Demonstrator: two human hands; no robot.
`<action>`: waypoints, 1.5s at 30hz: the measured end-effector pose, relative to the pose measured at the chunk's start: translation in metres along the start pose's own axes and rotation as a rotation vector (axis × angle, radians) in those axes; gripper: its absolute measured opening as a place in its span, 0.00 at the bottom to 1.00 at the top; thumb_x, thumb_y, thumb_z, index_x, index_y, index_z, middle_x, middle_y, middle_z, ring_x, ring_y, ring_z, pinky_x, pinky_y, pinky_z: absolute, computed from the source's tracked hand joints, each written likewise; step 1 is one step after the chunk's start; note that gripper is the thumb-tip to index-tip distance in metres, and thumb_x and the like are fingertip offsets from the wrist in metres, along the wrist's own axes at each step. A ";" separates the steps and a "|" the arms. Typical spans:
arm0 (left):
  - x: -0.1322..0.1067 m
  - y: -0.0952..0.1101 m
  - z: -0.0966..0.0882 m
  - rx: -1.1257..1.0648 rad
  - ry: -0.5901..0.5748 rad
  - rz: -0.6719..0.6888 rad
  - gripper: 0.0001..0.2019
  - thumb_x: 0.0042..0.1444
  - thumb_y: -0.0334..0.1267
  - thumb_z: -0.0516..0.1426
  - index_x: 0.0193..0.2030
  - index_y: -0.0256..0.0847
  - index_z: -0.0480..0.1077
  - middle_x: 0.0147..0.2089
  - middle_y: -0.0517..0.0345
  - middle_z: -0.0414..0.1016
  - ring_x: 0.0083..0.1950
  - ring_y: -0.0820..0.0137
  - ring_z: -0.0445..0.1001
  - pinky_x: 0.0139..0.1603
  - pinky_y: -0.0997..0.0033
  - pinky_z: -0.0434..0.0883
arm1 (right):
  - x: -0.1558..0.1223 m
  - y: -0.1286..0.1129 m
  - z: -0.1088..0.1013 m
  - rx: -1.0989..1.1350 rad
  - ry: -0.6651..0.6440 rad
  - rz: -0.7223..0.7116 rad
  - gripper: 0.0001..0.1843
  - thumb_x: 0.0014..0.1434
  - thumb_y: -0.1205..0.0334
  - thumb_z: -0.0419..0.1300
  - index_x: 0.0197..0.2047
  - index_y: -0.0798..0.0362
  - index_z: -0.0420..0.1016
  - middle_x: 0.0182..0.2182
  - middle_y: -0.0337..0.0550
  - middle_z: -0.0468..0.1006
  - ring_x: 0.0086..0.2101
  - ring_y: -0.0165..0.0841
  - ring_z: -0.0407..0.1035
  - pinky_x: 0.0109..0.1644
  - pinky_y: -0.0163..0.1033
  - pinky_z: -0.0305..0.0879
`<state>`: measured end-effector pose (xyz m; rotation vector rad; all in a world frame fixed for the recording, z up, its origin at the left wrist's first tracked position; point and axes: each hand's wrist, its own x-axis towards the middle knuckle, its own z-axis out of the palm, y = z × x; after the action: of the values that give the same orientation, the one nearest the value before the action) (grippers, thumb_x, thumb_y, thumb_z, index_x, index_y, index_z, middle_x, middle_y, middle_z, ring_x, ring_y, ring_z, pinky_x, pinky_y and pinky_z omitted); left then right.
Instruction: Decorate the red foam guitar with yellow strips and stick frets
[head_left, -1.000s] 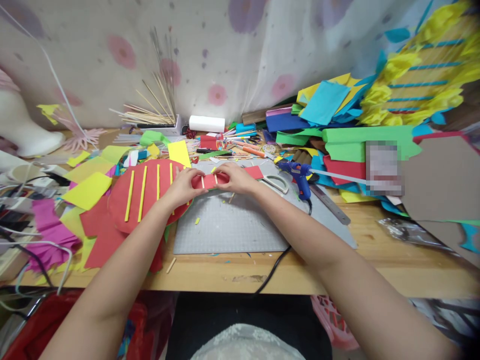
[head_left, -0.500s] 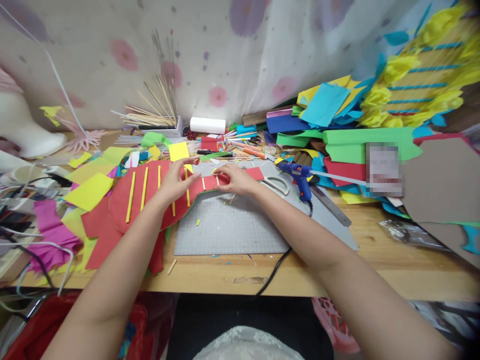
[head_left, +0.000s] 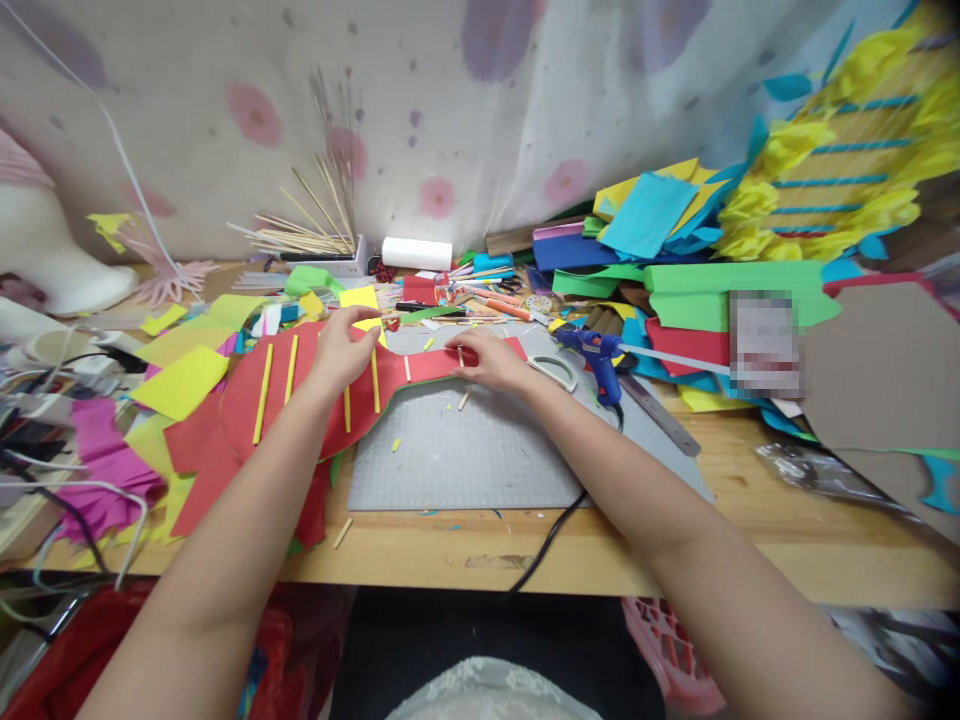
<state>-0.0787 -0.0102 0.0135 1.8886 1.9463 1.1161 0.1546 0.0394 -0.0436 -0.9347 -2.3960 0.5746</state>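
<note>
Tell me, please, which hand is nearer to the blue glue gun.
Right: the right hand is left of the blue glue gun; the left hand is farther left, over the red guitar-shaped piece.

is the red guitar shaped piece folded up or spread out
Spread out. Its wide body with yellow strips and its narrow neck both show, no fold visible; the right hand hides part of the neck.

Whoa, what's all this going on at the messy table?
Someone is handling a red guitar-shaped cutout with bare hands. The right hand has its fingers at a small pale strip on the narrow neck; how firmly they grip is hard to tell. The left hand is over the round part, where yellow strips lie. Part of the neck is over a grey mat, and a blue glue gun lies to the right.
</note>
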 end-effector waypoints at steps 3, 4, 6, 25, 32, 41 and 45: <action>0.001 0.008 0.001 0.017 -0.033 0.006 0.11 0.50 0.37 0.53 0.40 0.41 0.70 0.47 0.53 0.72 0.51 0.64 0.68 0.54 0.61 0.64 | 0.000 0.000 0.003 0.002 0.037 -0.021 0.25 0.47 0.54 0.65 0.47 0.53 0.70 0.45 0.47 0.73 0.47 0.38 0.64 0.53 0.45 0.58; 0.001 0.010 0.000 0.022 -0.036 0.005 0.11 0.50 0.37 0.53 0.40 0.41 0.70 0.46 0.53 0.72 0.51 0.64 0.68 0.54 0.61 0.64 | 0.000 -0.001 0.003 -0.003 0.043 -0.027 0.27 0.46 0.53 0.66 0.48 0.53 0.70 0.46 0.48 0.72 0.48 0.38 0.63 0.53 0.45 0.58; 0.002 0.012 -0.002 0.033 -0.027 0.009 0.10 0.50 0.37 0.53 0.39 0.41 0.69 0.46 0.53 0.72 0.50 0.64 0.68 0.54 0.61 0.64 | -0.003 -0.004 0.000 -0.020 0.042 -0.021 0.30 0.44 0.51 0.66 0.50 0.52 0.69 0.48 0.49 0.70 0.50 0.40 0.62 0.54 0.47 0.57; 0.003 0.004 -0.004 0.041 0.043 -0.023 0.11 0.49 0.33 0.51 0.40 0.41 0.70 0.45 0.54 0.72 0.50 0.65 0.68 0.54 0.60 0.64 | 0.008 -0.024 0.008 0.059 0.041 -0.032 0.30 0.48 0.63 0.63 0.56 0.49 0.64 0.46 0.45 0.73 0.51 0.38 0.61 0.55 0.48 0.55; -0.001 -0.002 -0.005 0.077 -0.012 0.033 0.13 0.49 0.34 0.52 0.42 0.41 0.69 0.47 0.52 0.71 0.52 0.63 0.67 0.55 0.59 0.63 | 0.013 -0.024 0.014 0.046 0.032 -0.039 0.30 0.48 0.65 0.63 0.55 0.52 0.64 0.45 0.44 0.74 0.50 0.38 0.61 0.54 0.46 0.56; -0.009 0.007 0.011 0.123 -0.593 0.514 0.20 0.48 0.27 0.49 0.42 0.49 0.74 0.47 0.61 0.75 0.54 0.66 0.65 0.62 0.54 0.53 | 0.013 -0.025 0.016 0.062 0.038 -0.040 0.32 0.49 0.62 0.62 0.57 0.52 0.61 0.45 0.44 0.75 0.49 0.38 0.62 0.54 0.46 0.56; -0.008 -0.001 0.018 0.157 -0.605 0.614 0.23 0.49 0.26 0.48 0.45 0.52 0.74 0.50 0.64 0.74 0.57 0.66 0.62 0.61 0.55 0.55 | 0.013 -0.025 0.017 0.063 0.041 -0.037 0.34 0.47 0.62 0.64 0.58 0.53 0.60 0.45 0.45 0.75 0.49 0.38 0.64 0.54 0.45 0.57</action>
<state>-0.0667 -0.0109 -0.0023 2.6051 1.1806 0.3961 0.1238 0.0285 -0.0392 -0.8649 -2.3402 0.6081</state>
